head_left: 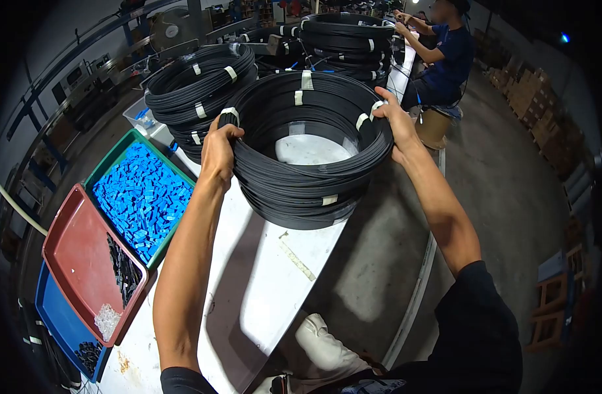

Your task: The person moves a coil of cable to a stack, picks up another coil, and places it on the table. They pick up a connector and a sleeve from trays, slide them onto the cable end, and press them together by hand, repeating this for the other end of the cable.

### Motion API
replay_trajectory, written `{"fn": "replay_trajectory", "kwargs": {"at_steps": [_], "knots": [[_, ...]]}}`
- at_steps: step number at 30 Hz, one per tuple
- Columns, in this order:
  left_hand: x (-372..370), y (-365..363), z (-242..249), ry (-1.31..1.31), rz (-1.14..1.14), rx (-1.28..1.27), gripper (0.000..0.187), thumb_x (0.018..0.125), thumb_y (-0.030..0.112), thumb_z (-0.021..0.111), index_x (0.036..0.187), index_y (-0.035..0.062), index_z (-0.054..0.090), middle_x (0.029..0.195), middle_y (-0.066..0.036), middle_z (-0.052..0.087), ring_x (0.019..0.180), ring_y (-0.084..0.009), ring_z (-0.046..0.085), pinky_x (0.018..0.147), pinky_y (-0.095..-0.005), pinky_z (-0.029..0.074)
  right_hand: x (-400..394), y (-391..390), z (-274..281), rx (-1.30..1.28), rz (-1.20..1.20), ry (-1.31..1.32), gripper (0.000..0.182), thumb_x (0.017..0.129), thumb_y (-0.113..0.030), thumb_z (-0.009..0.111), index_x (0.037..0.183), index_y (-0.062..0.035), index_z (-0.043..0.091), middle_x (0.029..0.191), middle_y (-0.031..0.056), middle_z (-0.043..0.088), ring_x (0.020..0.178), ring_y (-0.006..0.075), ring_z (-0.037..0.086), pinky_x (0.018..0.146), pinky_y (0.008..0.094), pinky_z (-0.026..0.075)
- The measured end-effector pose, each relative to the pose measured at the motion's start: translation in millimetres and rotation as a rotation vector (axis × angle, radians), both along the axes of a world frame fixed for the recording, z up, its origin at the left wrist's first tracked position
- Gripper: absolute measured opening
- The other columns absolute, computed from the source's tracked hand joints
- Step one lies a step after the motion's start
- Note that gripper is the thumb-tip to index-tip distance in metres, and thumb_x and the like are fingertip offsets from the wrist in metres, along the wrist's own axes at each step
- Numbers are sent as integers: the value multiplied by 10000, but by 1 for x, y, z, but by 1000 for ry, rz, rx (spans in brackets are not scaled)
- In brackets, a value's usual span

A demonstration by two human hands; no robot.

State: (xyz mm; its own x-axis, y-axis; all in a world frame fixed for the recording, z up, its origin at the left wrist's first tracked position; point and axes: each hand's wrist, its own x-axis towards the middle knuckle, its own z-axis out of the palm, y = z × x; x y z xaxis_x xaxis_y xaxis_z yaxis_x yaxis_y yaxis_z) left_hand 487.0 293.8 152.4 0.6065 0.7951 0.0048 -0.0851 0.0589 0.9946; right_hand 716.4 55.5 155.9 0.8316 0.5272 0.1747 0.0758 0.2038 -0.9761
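A stack of black cable coils (301, 180), bound with pale tape strips, stands on the white table (248, 289) in front of me. My left hand (219, 150) grips the left side of its top coil, fingers wrapped over the rim beside a tape strip. On the right side of the same coil, my right hand (394, 123) holds the rim, with its thumb and fingers at another tape strip. The white tabletop shows through the hollow middle of the stack.
Left of the coils lie a green tray (164, 253) of blue pieces, a red tray (78, 240) with black and clear parts, and a blue tray (51, 315). More coil stacks (199, 82) stand behind. A co-worker (449, 56) sits at the back right.
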Motion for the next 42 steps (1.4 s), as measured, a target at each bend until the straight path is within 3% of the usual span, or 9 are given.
{"fn": "replay_trajectory", "kwargs": {"at_steps": [6,11,18,23,25,30,32,37,42], "knots": [[-2,-2,-9,-49,-37,3,717,869,295,645,1533,118,442,1090,-72,603,934,-183,585,855,-324,460,-8,1,-7,167,-8,70,783,899,-332,649,1551,-49,322,1439,180,488,1300,270,508,1083,376,416],[2,16,-34,-204,-65,87,737,950,451,609,1581,146,379,1465,-84,532,1237,-216,549,1057,-345,421,48,10,-45,422,220,275,409,982,-365,583,1272,-76,579,1174,76,660,1099,224,632,1001,357,489],[11,12,-39,-249,-11,186,735,1001,468,472,1562,6,362,1553,-233,435,1448,-315,405,1200,-355,251,13,1,-24,368,225,268,401,1024,-392,514,1227,-63,622,1118,112,697,1015,253,669,949,382,530],[-9,9,-31,-134,-62,252,803,1009,561,469,1586,26,311,1613,-253,328,1500,-342,321,1218,-391,226,40,-1,-41,423,-125,470,662,1063,-513,352,1528,-41,345,1401,180,561,1329,362,510,1127,527,375],[-37,-2,-28,-146,-100,252,849,1017,621,427,1615,51,228,1619,-266,302,1511,-363,294,1225,-430,215,56,-10,-67,545,-410,481,555,1062,-450,384,1411,-22,447,1401,176,568,1367,379,475,1160,541,349],[-146,-21,-31,66,-335,238,865,991,745,332,1644,209,146,1645,-239,260,1449,-397,391,1179,-528,294,-44,-55,-81,576,-478,242,457,1037,-371,450,1402,-96,468,1321,128,591,1108,226,541,970,430,379],[-191,-31,-41,75,-344,204,887,981,747,377,1624,155,226,1606,-218,344,1347,-317,501,1105,-488,382,-101,-62,-82,626,-454,19,370,1040,-300,476,1339,-85,501,1252,121,595,995,177,539,875,369,401],[-321,-86,-65,195,-315,280,633,1049,508,508,1508,77,445,1409,-158,589,1200,-228,611,1043,-382,455,-242,-37,-88,483,43,-368,203,1031,-186,501,1151,-22,490,999,119,549,875,149,494,791,297,409],[-454,-161,-62,438,-229,304,429,1040,334,583,1369,60,606,1279,-159,688,1145,-301,672,1003,-367,502,-339,12,-120,139,728,-154,154,962,-72,609,1061,-7,510,910,109,596,775,127,538,725,258,463]]}}
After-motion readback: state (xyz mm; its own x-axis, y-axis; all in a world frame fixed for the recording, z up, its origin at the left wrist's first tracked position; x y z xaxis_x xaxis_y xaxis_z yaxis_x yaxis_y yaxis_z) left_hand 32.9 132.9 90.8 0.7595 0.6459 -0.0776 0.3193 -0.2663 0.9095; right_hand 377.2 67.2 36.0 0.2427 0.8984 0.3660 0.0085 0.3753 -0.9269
